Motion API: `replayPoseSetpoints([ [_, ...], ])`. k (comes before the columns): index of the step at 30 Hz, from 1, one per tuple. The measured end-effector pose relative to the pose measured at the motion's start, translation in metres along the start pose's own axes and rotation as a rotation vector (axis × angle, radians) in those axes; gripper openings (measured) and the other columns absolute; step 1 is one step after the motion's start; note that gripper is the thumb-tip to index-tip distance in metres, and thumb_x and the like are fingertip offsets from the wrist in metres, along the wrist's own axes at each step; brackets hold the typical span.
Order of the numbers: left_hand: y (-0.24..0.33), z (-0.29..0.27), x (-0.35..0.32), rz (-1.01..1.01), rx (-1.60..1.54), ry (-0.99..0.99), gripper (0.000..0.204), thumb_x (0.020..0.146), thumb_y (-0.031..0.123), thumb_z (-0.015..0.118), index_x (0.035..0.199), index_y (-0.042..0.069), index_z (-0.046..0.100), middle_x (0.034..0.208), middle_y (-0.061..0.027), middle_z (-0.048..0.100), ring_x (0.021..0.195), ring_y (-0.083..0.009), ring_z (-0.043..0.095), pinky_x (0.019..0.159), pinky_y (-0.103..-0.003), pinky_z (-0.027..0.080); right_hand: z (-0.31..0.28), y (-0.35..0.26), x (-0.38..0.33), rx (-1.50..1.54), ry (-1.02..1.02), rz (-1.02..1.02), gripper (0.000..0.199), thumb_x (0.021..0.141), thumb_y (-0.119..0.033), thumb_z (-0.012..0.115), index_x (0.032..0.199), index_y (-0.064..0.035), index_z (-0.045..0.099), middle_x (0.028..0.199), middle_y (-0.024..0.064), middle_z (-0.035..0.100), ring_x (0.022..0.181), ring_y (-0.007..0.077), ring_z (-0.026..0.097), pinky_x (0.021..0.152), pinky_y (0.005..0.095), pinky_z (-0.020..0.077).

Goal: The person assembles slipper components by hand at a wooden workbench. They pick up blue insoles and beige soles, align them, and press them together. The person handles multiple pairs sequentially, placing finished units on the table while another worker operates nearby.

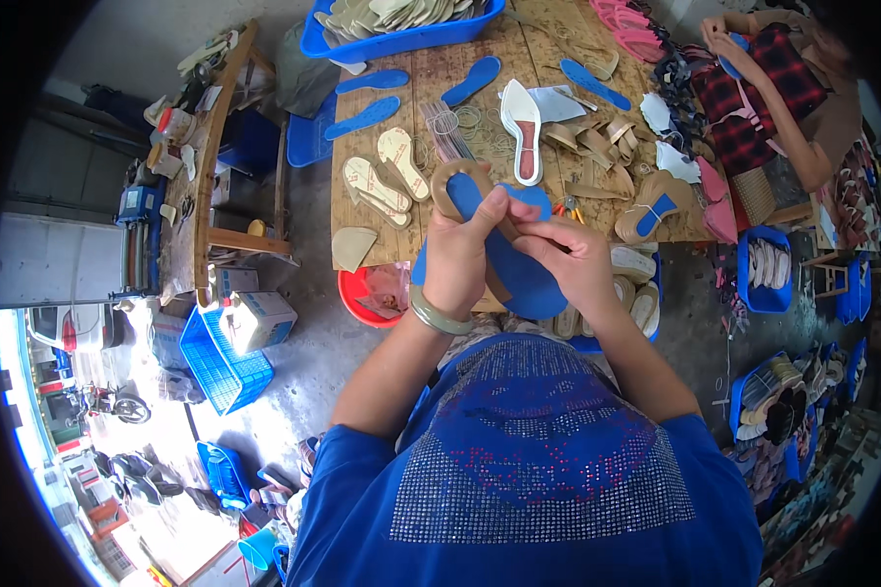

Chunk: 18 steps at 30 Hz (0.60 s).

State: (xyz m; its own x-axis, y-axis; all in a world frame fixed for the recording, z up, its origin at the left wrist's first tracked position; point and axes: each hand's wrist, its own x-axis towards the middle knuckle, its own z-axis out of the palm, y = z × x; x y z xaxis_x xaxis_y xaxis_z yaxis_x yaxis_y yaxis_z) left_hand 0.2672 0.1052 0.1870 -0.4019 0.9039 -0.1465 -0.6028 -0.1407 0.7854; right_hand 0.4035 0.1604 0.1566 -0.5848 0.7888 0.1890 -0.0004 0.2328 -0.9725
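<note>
A blue shoe insole (525, 278) with a tan rim is held up in front of the table's near edge. My left hand (458, 250) wraps round its middle, thumb lying on top. With bent fingers, my right hand (574, 260) grips its right side, where a blue flap (527, 201) stands out; the fingertips are partly hidden. Just beyond my hands lie a white pointed sole (523, 132) with a reddish inner patch, cream soles (398, 161) and pliers (570, 209) with orange handles. Loose blue insoles (364, 116) rest farther back.
On the wooden table (548, 39) stands a blue basin (401, 39) heaped with soles. Banded tan soles (646, 210) and scraps (597, 142) lie right. Below the edge are a red basin (370, 296) and a sole-filled crate (639, 284). Another person (803, 108) works at right.
</note>
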Motion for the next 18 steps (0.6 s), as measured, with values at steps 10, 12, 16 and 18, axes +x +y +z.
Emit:
replayPoseSetpoints([
  [10,0.001,0.005,0.0,0.094,0.07,-0.028,0.039,0.091,0.015,0.057,0.121,-0.001,0.039,0.077,-0.0053,0.058,0.07,-0.014,0.058,0.07,-0.028,0.05,-0.014,-0.018,0.002,0.17,-0.013,0.215,0.017,0.082,-0.011,0.067,0.096,-0.0012,0.069,0.083,0.0041,0.068,0.075,0.0071,0.061,0.068,0.0199,0.0479],
  [12,0.0,0.006,0.0,0.106,0.069,-0.044,0.039,0.091,0.016,0.057,0.121,-0.001,0.039,0.076,-0.0046,0.056,0.069,-0.013,0.056,0.072,-0.028,0.049,-0.014,-0.016,0.0,0.163,-0.046,0.237,0.017,0.083,-0.011,0.067,0.096,-0.0003,0.069,0.085,0.0038,0.069,0.076,0.0068,0.061,0.069,0.0193,0.0483],
  [16,-0.001,0.008,-0.002,0.114,0.071,-0.061,0.04,0.091,0.016,0.057,0.122,-0.001,0.039,0.075,-0.0037,0.055,0.067,-0.0119,0.054,0.075,-0.03,0.049,-0.015,-0.019,-0.002,0.154,-0.076,0.246,0.017,0.083,-0.01,0.067,0.096,0.0002,0.069,0.083,0.0027,0.069,0.075,0.006,0.061,0.068,0.0191,0.048],
  [18,0.0,0.008,-0.003,0.107,0.078,-0.06,0.04,0.091,0.016,0.056,0.122,-0.001,0.038,0.075,-0.0034,0.055,0.067,-0.0118,0.054,0.076,-0.03,0.049,-0.015,-0.019,-0.002,0.163,-0.083,0.273,0.017,0.082,-0.01,0.067,0.096,0.0001,0.069,0.083,0.0028,0.069,0.075,0.006,0.061,0.068,0.0191,0.048],
])
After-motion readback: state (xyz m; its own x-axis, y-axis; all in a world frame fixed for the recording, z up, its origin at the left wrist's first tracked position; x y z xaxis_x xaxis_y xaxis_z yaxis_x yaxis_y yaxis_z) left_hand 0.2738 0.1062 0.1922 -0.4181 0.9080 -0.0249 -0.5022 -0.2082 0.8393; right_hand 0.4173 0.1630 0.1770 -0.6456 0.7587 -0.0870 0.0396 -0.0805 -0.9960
